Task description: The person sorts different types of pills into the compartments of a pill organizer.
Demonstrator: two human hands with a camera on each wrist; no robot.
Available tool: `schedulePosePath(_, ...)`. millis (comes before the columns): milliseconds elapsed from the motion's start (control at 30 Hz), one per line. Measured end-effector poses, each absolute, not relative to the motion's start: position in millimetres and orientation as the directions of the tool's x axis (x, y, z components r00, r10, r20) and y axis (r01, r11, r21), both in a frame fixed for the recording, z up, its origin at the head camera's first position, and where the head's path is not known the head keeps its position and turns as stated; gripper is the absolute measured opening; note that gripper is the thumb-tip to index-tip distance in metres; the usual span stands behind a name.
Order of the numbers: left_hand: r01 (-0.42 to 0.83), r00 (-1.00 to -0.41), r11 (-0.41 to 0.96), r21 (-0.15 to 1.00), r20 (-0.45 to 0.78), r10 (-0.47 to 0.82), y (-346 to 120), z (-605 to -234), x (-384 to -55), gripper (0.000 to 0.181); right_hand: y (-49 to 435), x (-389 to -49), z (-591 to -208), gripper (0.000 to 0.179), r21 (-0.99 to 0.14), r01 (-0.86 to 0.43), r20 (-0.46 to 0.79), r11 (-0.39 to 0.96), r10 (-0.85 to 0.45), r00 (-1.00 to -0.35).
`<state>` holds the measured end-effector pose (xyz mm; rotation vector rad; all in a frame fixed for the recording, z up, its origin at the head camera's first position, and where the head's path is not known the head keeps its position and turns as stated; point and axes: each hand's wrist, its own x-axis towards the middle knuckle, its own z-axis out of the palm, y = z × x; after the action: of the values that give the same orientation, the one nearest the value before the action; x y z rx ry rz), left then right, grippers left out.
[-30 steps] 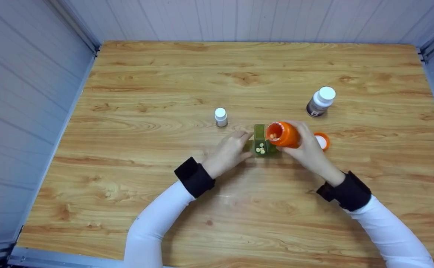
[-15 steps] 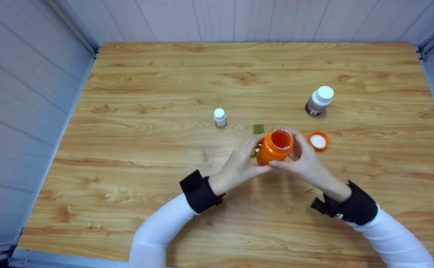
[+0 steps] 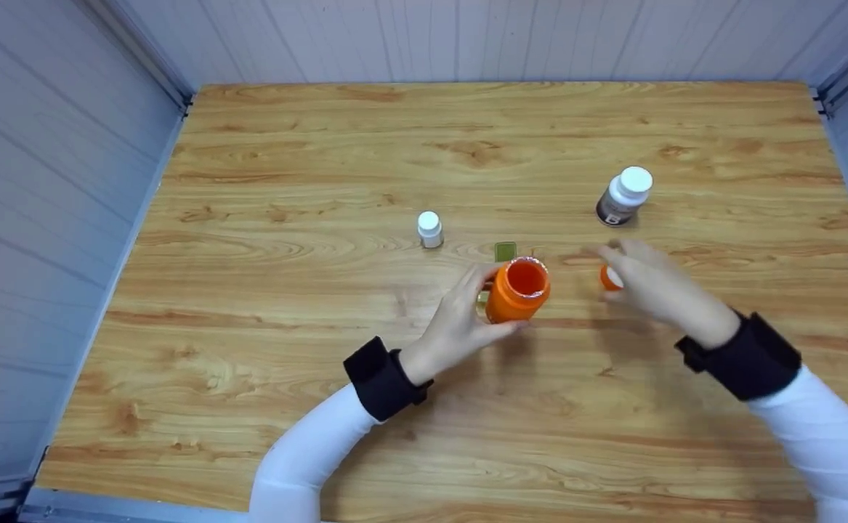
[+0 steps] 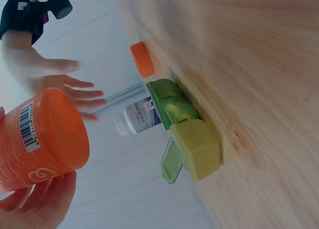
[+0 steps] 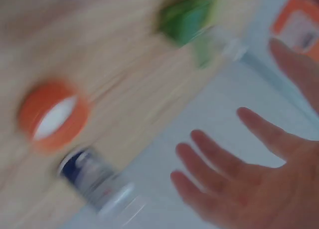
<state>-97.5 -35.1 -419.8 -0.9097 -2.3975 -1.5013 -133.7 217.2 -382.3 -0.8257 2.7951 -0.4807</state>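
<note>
My left hand (image 3: 460, 319) grips an uncapped orange bottle (image 3: 514, 298), its mouth facing up. In the left wrist view the bottle (image 4: 45, 139) is held off the table, with a barcode on its side. Beyond it stands a green and yellow pill box (image 4: 197, 146) with one lid raised; in the head view the bottle hides most of it. My right hand (image 3: 656, 287), blurred, is over the orange cap (image 3: 610, 278), which lies with its white inside up. The right wrist view shows that hand's fingers (image 5: 214, 159) spread and holding nothing, apart from the cap (image 5: 55, 114).
A white bottle with a dark label (image 3: 623, 196) stands behind the cap. A small white bottle (image 3: 430, 229) stands left of the pill box. Pale panels (image 3: 424, 40) wall in the wooden table (image 3: 322, 160) at the back and sides.
The orange bottle has tipped upright from over the pill box and passed from my right hand to my left. My right hand has let go and moved right to the cap.
</note>
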Motion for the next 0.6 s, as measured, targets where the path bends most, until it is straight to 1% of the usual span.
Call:
schedulePosePath(33, 0.576, -0.8, 0.307, 0.758, 0.444, 0.403, -35, -420, -98, 0.06, 222, -139, -385, 0.06, -0.283, -0.495, -0.108, 0.821, -0.54, -0.835)
schedulePosePath(100, 0.578, -0.799, 0.306, 0.757, 0.446, 0.404, -36, -421, -98, 0.06, 229, -149, -391, 0.057, -0.193, -0.472, -0.166, 0.86, -0.503, -0.848)
schedulePosePath(167, 0.582, -0.796, 0.305, 0.754, 0.451, 0.403, -36, -422, -98, 0.059, 233, -156, -398, 0.057, -0.157, -0.445, -0.237, 0.882, -0.471, -0.849)
schedulePosePath(233, 0.585, -0.794, 0.3, 0.753, 0.456, 0.403, -36, -422, -97, 0.059, 236, -160, -406, 0.055, -0.149, -0.422, -0.3, 0.894, -0.447, -0.843)
schedulePosePath(333, 0.586, -0.793, 0.293, 0.756, 0.461, 0.397, -36, -423, -97, 0.059, 236, -163, -416, 0.051, -0.143, -0.407, -0.345, 0.902, -0.431, -0.834)
schedulePosePath(500, 0.577, -0.799, 0.287, 0.764, 0.457, 0.391, -36, -424, -97, 0.059, 236, -166, -423, 0.041, -0.135, -0.404, -0.333, 0.905, -0.425, -0.842)
schedulePosePath(600, 0.575, -0.801, 0.29, 0.765, 0.456, 0.388, -36, -424, -97, 0.059, 237, -168, -424, 0.042, -0.166, -0.404, -0.306, 0.9, -0.436, -0.846)
